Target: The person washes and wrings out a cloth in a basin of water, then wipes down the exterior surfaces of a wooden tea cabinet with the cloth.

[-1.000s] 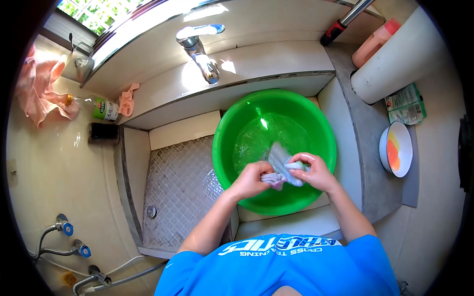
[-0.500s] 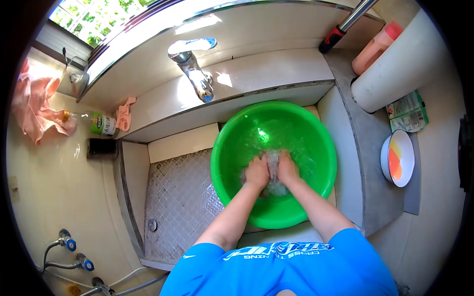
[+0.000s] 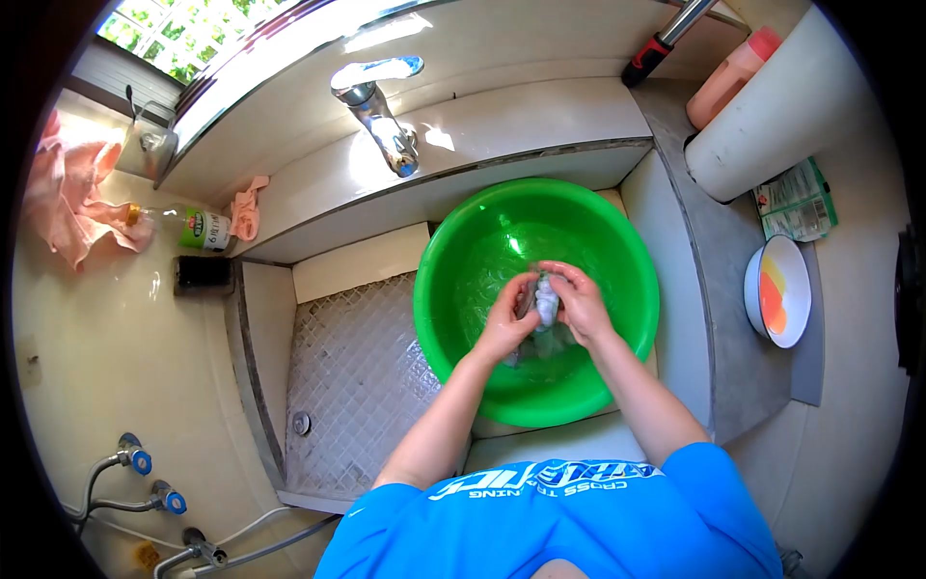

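A round green basin with water in it stands in the sink. Above the water my left hand and my right hand face each other. Between them is a bunched wet cloth, whitish-grey, with both hands closed round its sides. Part of the cloth hangs down toward the water, and its full shape is hidden by the fingers.
Behind the basin rises a chrome faucet. To the right are a white enamel bowl, a green packet, a white pipe and a pink bottle. A labelled bottle and pink cloth lie left.
Both hands have come up out of the water with the cloth bunched between them. Half a second ago they were pressing it lower in the basin.
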A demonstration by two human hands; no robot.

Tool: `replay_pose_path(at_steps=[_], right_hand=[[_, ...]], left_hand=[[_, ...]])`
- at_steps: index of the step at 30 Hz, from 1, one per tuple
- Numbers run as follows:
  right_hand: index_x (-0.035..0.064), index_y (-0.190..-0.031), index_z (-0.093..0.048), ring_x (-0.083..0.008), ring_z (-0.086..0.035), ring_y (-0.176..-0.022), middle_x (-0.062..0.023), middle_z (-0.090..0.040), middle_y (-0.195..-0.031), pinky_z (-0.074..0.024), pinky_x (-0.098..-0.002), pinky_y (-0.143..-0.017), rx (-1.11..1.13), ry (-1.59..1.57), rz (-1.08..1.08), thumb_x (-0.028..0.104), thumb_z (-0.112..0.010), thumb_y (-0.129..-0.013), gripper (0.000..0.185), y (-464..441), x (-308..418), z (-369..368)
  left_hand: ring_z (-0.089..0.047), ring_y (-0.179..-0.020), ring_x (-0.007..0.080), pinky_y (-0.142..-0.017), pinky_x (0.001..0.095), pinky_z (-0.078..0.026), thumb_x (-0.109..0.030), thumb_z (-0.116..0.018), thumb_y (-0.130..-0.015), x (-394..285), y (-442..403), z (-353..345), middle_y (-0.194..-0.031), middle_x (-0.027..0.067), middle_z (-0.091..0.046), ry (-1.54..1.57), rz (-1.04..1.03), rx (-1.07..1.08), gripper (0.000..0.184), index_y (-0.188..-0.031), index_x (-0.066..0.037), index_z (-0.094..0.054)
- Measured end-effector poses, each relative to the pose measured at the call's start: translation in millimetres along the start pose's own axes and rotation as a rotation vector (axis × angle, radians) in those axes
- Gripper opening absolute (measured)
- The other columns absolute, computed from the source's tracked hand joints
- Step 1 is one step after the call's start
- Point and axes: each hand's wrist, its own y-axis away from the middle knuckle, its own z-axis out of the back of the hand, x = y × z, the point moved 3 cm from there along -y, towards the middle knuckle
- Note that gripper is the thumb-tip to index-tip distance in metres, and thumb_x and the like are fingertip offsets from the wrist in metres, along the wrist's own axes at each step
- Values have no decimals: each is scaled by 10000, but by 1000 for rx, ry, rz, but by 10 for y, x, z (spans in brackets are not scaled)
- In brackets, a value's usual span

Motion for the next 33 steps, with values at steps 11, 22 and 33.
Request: replay_pose_path(at_steps=[11, 22, 33], right_hand=[[94, -1228, -458, -218, -512, -1040, -90, -475, -1159, -503, -287, -732, 238, 804, 466, 0, -575, -727, 523, 959, 1051, -412], [21, -865, -574, -73, -499, -675, 8, -547, -742, -422, -225, -630, 171, 384, 108, 91, -632, -718, 173, 356, 369, 302], [71, -1059, -483, -358, -510, -970, -189, -527, -994, -436, -448, -779, -175, 1349, 166, 160, -585, -754, 334, -390, -456, 240]], left_hand=[[-480, -718, 101, -626, 232, -396, -83, -623, -712, -1088, 505, -53, -844, 25, -529, -356, -95, -94, 256, -944, -10, -543], [-527, -679, 154, -605, 250, -437, -34, -565, -701, -1010, 50, 254, -820, 91, -546, -503, -73, 55, 238, -939, -29, -560], [-456, -999, 376, -776, 517, -412, -176, -604, -715, 250, -176, 5, -1056, 193, -482, -1372, 221, -40, 400, -1099, -145, -499]])
